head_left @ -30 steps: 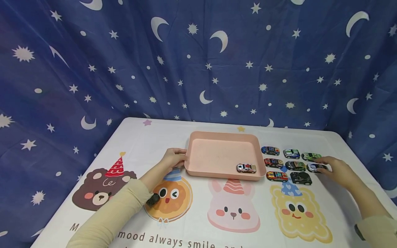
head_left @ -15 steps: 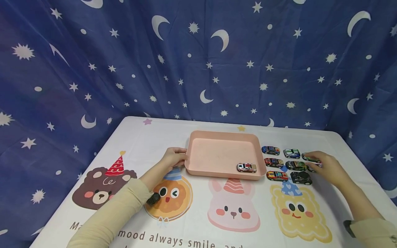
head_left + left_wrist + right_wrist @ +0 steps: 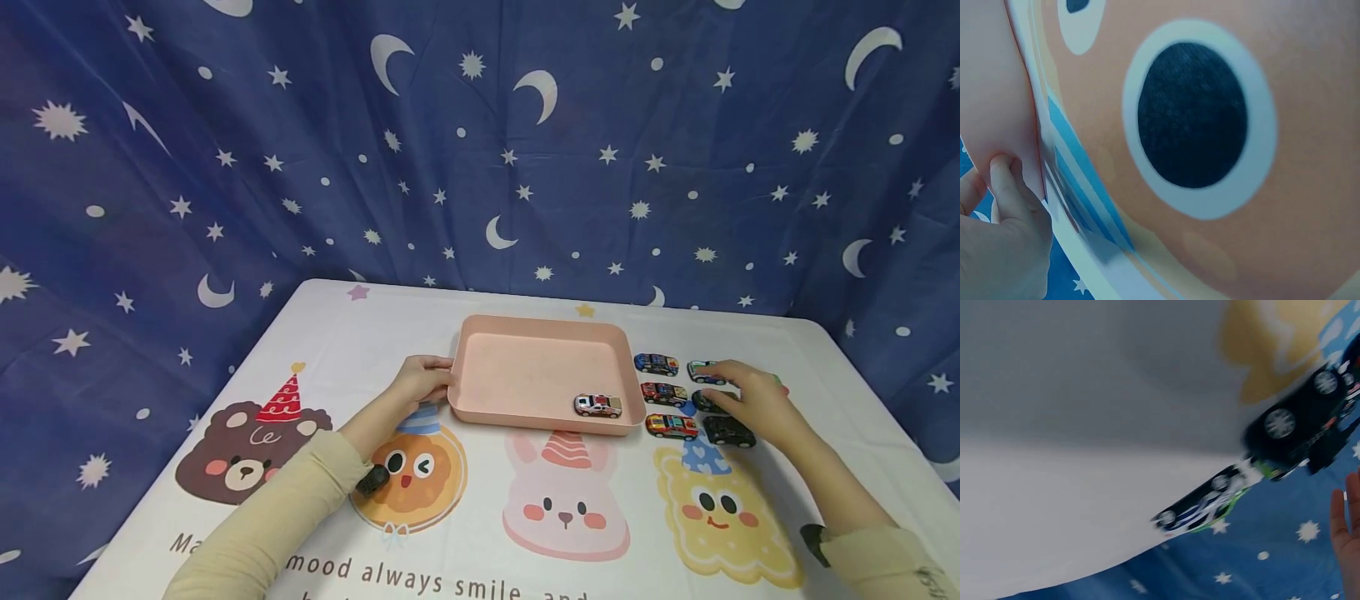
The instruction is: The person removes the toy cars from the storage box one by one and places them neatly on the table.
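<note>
My left hand [image 3: 420,381] grips the left rim of a pink tray [image 3: 542,327], with fingers against its wall in the left wrist view. One silver-and-red toy car [image 3: 597,406] sits in the tray's front right corner. On the right, my right hand [image 3: 761,404] hovers over the toy cars, its fingers extended above a white-and-green car [image 3: 697,367] and a dark car [image 3: 703,402], both partly covered. The right wrist view has its fingers apart from a black car [image 3: 1297,419] and a white-and-blue car [image 3: 1204,500]. The rightmost cars are hidden behind this hand in the head view.
Right of the tray stand a blue car [image 3: 656,364], a red-and-black car [image 3: 664,393], an orange-and-yellow car [image 3: 671,427] and a black car [image 3: 729,432]. A white printed tablecloth [image 3: 465,500] covers the table. Behind hangs a blue star-patterned curtain [image 3: 420,167].
My right hand has moved left from the rightmost cars to above the middle column, and now hides the rightmost ones. The left hand and tray have stayed in place.
</note>
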Available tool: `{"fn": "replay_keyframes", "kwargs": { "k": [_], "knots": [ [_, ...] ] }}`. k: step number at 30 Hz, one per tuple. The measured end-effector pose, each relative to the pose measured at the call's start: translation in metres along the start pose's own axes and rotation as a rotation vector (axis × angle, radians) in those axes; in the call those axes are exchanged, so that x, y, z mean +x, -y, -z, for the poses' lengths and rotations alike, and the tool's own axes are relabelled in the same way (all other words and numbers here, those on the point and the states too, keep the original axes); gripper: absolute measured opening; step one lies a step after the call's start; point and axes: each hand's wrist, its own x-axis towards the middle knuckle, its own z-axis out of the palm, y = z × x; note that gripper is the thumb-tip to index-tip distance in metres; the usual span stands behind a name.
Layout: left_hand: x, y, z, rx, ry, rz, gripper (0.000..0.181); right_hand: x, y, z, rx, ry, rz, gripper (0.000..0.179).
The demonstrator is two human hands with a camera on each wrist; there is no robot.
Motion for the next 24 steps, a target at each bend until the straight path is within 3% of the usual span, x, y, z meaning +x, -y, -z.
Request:
{"fn": "replay_keyframes", "kwargs": {
  "k": [15, 24],
  "knots": [
    [0.0, -0.002, -0.001, 0.012, -0.016, 0.017, 0.038, 0.019, 0.039, -0.01, 0.059, 0.072, 0.092, 0.03],
    [-0.001, -0.001, -0.001, 0.011, -0.015, 0.005, 0.038, 0.026, 0.056, -0.023, 0.081, 0.085, 0.187, 0.029]
  ]
}}
